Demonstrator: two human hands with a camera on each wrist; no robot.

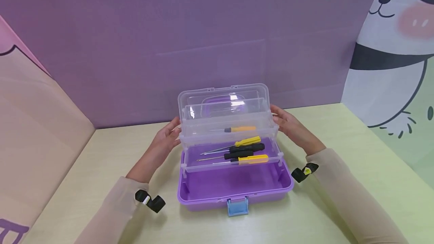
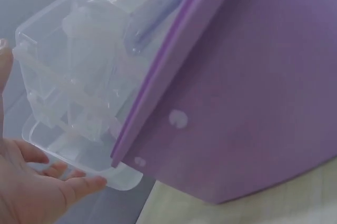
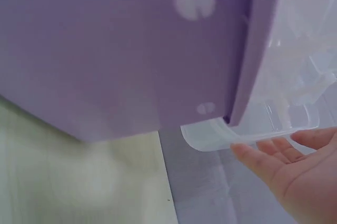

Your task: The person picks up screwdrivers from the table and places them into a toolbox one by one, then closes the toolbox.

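Note:
A purple toolbox (image 1: 234, 202) stands open on the table, its clear lid (image 1: 223, 89) tilted back and its clear trays fanned out in steps. Several screwdrivers with yellow or black handles, one a black-handled screwdriver (image 1: 249, 147), lie in the lower tray (image 1: 203, 168). The upper tray holds one orange-handled screwdriver (image 1: 242, 128). My left hand (image 1: 162, 144) reaches to the lid's left side, fingers extended at its edge. On the opposite side my right hand (image 1: 293, 129) touches the lid's edge with nearly straight fingers, some partly hidden behind the clear plastic.
A blue latch (image 1: 238, 207) hangs down at the toolbox's front. Close behind the lid rises a purple wall (image 1: 135, 67). The pale wooden table (image 1: 84, 183) extends to both sides, with a cream panel (image 1: 37, 131) at left and a panda picture (image 1: 390, 82) at right.

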